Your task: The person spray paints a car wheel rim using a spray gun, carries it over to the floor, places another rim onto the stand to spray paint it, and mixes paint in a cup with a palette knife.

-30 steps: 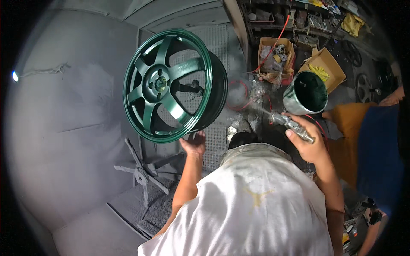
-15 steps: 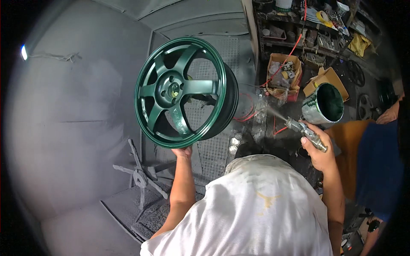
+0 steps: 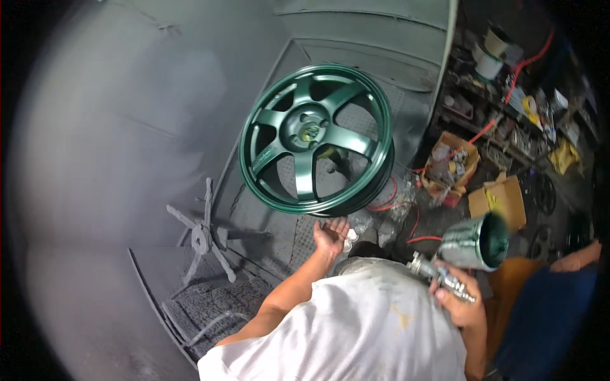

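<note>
A glossy green six-spoke wheel (image 3: 306, 178) stands tilted toward me in a grey booth, on a partly hidden mount. My left hand (image 3: 328, 236) is palm up just below its lower rim, fingers spread; whether the fingertips touch it is unclear. My right hand (image 3: 462, 307), lower right of the wheel, is closed on a metal spray gun (image 3: 424, 268) with a green-stained silver paint cup (image 3: 464, 244) attached.
A grey-coated star-shaped stand (image 3: 201, 240) is at left by the booth wall (image 3: 114, 159). Right are cluttered shelves (image 3: 483, 108), cardboard boxes (image 3: 495, 197) and red hose (image 3: 416, 206) along the floor. Another person in blue (image 3: 543, 317) is at lower right.
The view has shifted, putting the wheel farther right. The wheel's spokes have rotated. My left hand has opened beneath the rim. The spray gun has moved down, and its mist no longer shows.
</note>
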Tool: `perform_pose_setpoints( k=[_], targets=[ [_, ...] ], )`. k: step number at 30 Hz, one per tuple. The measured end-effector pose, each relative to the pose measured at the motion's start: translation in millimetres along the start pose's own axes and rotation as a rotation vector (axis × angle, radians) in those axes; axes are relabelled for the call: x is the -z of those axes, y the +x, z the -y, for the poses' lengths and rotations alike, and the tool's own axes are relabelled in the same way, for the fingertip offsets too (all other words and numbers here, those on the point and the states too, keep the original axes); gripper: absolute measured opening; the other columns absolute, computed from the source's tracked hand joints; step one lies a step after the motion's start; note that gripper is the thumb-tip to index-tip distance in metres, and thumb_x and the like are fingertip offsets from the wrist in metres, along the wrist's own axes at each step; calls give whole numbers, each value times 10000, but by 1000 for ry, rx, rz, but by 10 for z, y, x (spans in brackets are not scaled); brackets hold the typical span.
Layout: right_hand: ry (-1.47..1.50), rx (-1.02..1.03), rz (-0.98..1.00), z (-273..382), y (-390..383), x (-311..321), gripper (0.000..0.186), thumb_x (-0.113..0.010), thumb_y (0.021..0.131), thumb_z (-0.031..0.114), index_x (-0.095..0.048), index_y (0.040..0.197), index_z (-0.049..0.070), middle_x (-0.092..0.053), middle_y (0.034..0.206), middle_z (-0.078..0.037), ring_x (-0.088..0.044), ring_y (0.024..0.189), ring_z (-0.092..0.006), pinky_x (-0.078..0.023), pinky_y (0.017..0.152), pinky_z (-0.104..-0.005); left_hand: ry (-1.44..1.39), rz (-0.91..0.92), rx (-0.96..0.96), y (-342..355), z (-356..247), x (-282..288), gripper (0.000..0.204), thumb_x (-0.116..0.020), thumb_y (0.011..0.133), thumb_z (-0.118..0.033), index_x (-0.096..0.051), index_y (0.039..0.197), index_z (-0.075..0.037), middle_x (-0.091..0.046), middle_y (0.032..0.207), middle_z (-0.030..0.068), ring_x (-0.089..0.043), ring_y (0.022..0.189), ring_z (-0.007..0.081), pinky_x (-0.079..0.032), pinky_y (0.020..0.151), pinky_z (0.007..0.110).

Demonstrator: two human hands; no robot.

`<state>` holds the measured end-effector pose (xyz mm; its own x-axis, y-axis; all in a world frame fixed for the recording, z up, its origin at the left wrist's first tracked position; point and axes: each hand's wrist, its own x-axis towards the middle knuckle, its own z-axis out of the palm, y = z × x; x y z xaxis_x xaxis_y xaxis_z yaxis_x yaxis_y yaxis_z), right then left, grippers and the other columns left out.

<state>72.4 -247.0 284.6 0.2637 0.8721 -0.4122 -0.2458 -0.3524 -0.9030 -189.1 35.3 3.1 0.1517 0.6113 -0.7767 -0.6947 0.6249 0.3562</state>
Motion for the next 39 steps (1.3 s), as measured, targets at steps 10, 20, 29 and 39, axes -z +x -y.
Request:
perform_pose_setpoints(
  k=[10, 20, 29, 39],
  targets=[
    [-292, 388, -443, 636, 173, -108, 627, -682, 940, 237, -497, 1454, -73, -611, 833, -34, -542, 683, -75, -448, 595, -223, -2, 80, -15, 44, -304, 257, 181, -525, 895, -193, -571, 989, -47, -611, 1063, 125, -588, 1217, 356, -460, 1105, 514],
    [-255, 207, -16, 1109, 284, -591, 626, -833, 801, 220, -629, 1294, -108, -700, 822, -85, -660, 772, -143, -521, 736, -273, 146, 112, 4, 244, -370, 451, 212, -545, 896, -178, -572, 1100, -124, -589, 1270, 90, -547, 1248, 296, -459, 1070, 452],
    [-279, 389, -158, 1237, 769, -1042, 573, -796, 880, 188, -589, 1337, -89, -672, 929, -70, -611, 803, -119, -497, 709, -257, 903, 122, 92, 749, -499, 1357, 383, -556, 951, -196, -617, 1308, -72, -730, 1108, 133, -695, 950, 272, -552, 822, 410],
    [-358, 400, -335, 1442, 1126, -1014, 610, -779, 876, 179, -538, 1379, -69, -671, 961, -97, -630, 822, -149, -529, 748, -288, 1953, -11, 1, 1024, -1339, 2533, 451, -598, 862, -270, -710, 1234, -41, -677, 1278, 225, -633, 1218, 383, -505, 1024, 430]
  ],
)
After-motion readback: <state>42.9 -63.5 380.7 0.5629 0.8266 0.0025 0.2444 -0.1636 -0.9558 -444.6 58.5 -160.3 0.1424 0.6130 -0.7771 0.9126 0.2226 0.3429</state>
